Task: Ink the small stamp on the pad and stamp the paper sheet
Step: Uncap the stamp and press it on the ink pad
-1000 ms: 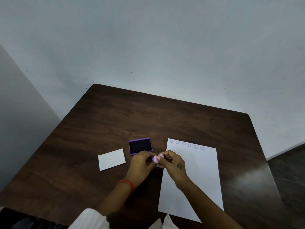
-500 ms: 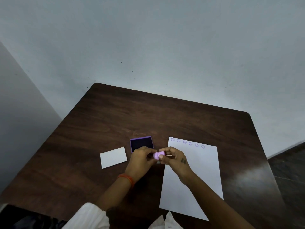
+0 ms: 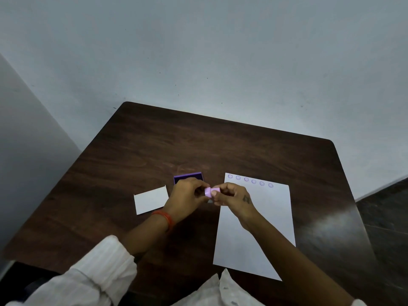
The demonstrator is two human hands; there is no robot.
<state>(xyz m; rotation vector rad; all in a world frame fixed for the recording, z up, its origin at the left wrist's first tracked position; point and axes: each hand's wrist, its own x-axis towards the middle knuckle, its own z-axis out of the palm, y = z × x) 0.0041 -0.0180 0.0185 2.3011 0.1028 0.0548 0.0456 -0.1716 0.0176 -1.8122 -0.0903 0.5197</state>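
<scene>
Since a second ago the two hands have drifted slightly away from the body, now covering the near half of the ink pad (image 3: 188, 176); the stamp has stayed pinched between them.

Left to right: white card (image 3: 151, 199) lies flat on the surface (image 3: 220, 146), clear of everything. Left hand (image 3: 185, 196), fingers curled, grips the left end of the small stamp (image 3: 211, 191). Purple pad sits just behind that hand, open, dark ink face partly hidden. Stamp is held on its side in the air, above the gap between pad and paper sheet (image 3: 260, 228). Right hand (image 3: 235, 198) pinches its other end. Likely both hands are turning or readying it, face not yet aimed down. Sheet already carries six purple marks (image 3: 250, 180) along its far edge; space beneath is free. Right forearm crosses the sheet's near-left part.
</scene>
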